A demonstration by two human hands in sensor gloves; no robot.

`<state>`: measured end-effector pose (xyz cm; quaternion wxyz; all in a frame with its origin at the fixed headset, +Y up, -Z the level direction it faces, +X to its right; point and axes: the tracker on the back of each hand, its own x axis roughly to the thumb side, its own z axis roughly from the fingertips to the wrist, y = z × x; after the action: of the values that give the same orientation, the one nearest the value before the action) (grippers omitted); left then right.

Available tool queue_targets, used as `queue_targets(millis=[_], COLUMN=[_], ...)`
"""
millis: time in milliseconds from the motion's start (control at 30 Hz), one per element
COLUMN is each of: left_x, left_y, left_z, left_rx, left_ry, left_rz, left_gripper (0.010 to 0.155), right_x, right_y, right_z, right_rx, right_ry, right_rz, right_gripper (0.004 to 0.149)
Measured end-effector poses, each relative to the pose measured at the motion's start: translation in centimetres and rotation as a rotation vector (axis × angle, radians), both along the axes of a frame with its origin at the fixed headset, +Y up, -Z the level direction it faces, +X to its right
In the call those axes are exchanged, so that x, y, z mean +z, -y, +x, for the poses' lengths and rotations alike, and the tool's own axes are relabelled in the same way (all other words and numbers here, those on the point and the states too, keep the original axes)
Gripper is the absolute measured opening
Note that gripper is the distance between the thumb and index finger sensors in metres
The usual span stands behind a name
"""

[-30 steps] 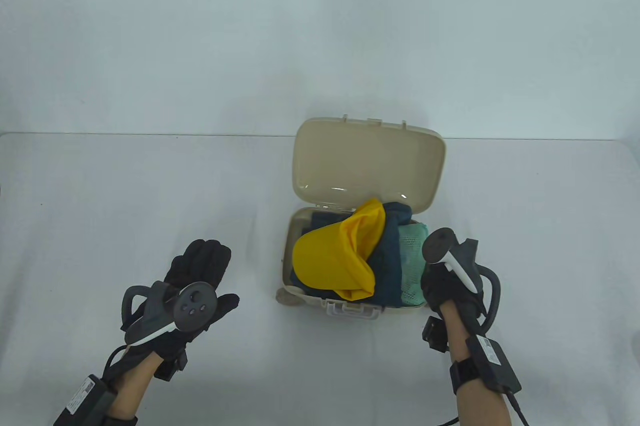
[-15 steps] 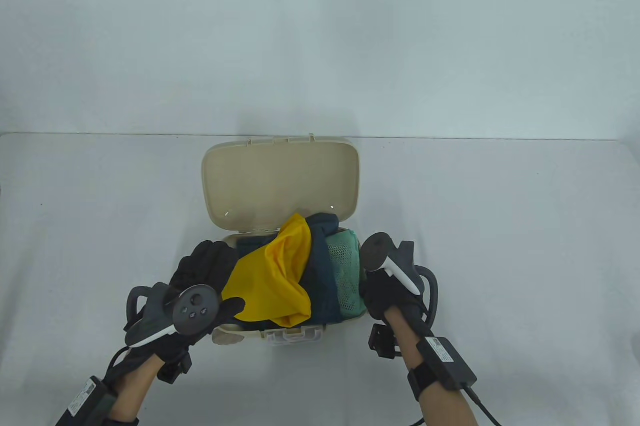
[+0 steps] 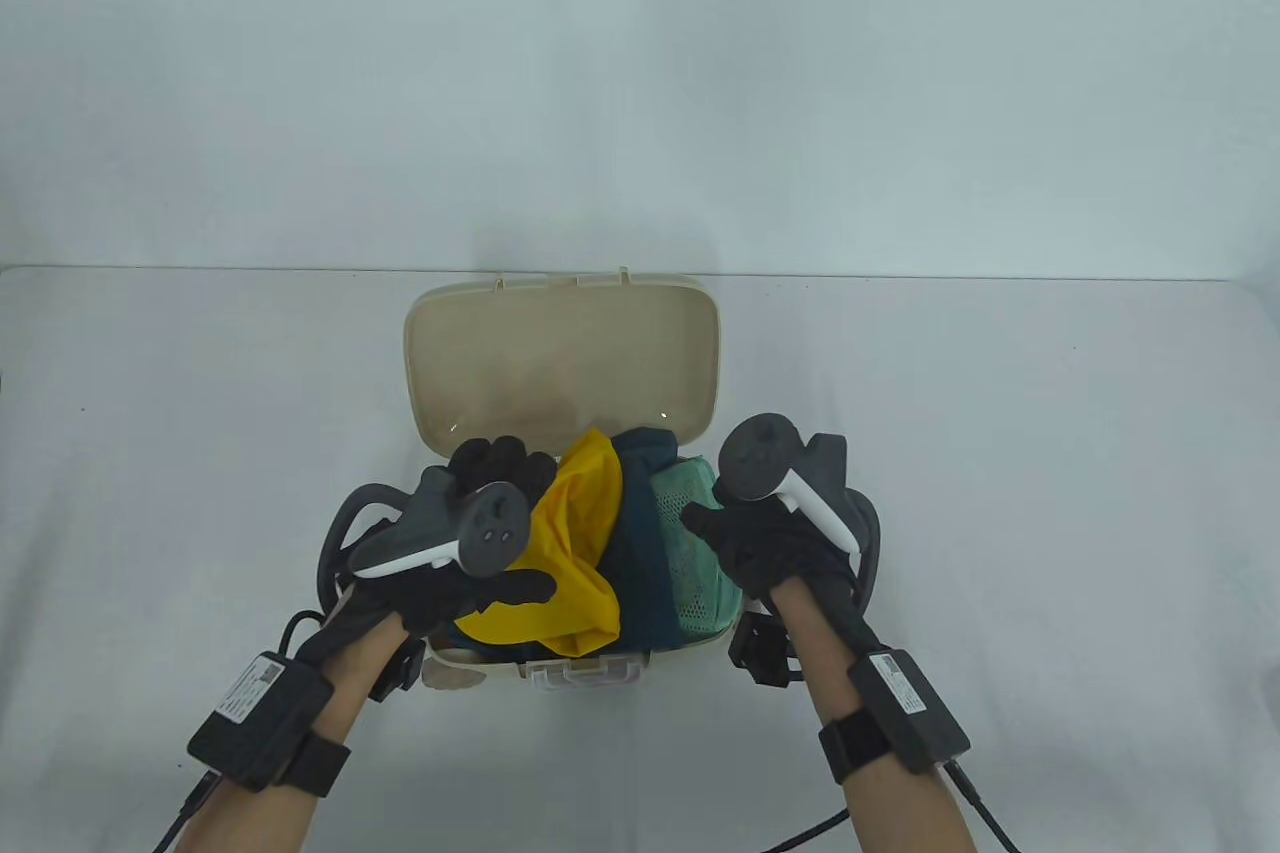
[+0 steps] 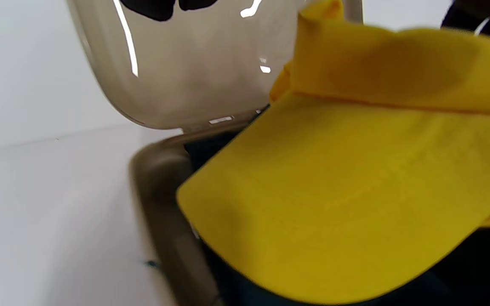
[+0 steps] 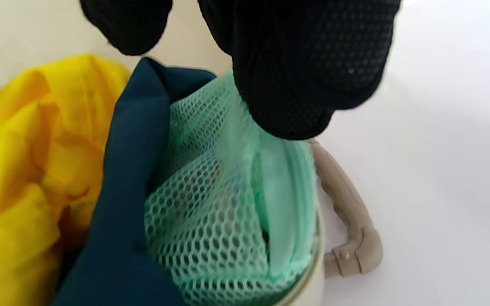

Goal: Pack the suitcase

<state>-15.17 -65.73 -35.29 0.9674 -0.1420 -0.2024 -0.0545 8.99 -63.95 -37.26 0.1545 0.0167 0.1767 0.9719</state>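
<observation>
Small beige hard-plastic suitcase (image 3: pixel 470 671) sitting at the near middle of the white table (image 3: pixel 1000 453), glossy beige lid (image 3: pixel 560 358) standing open toward 12 o'clock. Packed full and heaped above the rim: yellow fabric cap with a stiff brim (image 3: pixel 575 543) on the 9 o'clock side, dark teal folded cloth (image 3: pixel 640 553) in the middle, pale green mesh pouch (image 3: pixel 690 553) at 3 o'clock.

Left hand (image 3: pixel 470 543) over the cap's 9 o'clock side, fingers extended toward the lid; actual contact with the fabric not clear from any view. Right hand (image 3: pixel 770 543) at the 3 o'clock rim, fingertips (image 5: pixel 296 76) touching the top of the mesh pouch, holding nothing as far as visible.

Probably the tamping-down step before closing. To do well:
- Press flat and downward, not sideways, with both palms together.
- Tuck the cap's raised yellow fold, at 12 o'clock near the hinge, below the rim first.
- Push the mesh pouch inward from the 3 o'clock wall so no netting lies across the edge.
- Check the white latch (image 3: pixel 585 673) at 6 o'clock for stray cloth before lowering the lid.
</observation>
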Motion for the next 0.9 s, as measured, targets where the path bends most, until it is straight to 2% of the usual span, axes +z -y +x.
queue_targets(millis=[100,200,367,567,767,900], left_x=[-0.5,-0.8,-1.7,-2.2,-2.2,-2.1], left_y=[1.5,2.8,4.3,5.1,6.0,6.8], left_z=[2.2,4.4,6.7,6.1,4.8,4.4], left_rx=[0.0,-0.007,-0.05,-0.057,-0.221,-0.144], left_ry=[0.018,0.056,0.075,0.049,0.042,0.032], left_rz=[-0.034,-0.054,-0.1,-0.13,-0.158,-0.207], left_gripper=[0.102,0.099,0.095,0.088,0.082,0.087], right_x=[-0.2,-0.4,-1.2,-2.2,-2.6,-2.8], right_y=[1.5,3.3,4.2,6.1,6.4,6.7], right_z=[-0.8,-0.9,-2.0,-4.1,-4.6,-5.5], right_rx=[0.042,-0.001,0.014,0.09,0.093,0.157], right_ry=[-0.009,-0.001,0.01,-0.007,-0.007,-0.014], right_rz=[-0.005,-0.053,-0.081,-0.131,-0.12,-0.111], right_gripper=[0.075,0.076,0.072,0.077,0.084,0.093])
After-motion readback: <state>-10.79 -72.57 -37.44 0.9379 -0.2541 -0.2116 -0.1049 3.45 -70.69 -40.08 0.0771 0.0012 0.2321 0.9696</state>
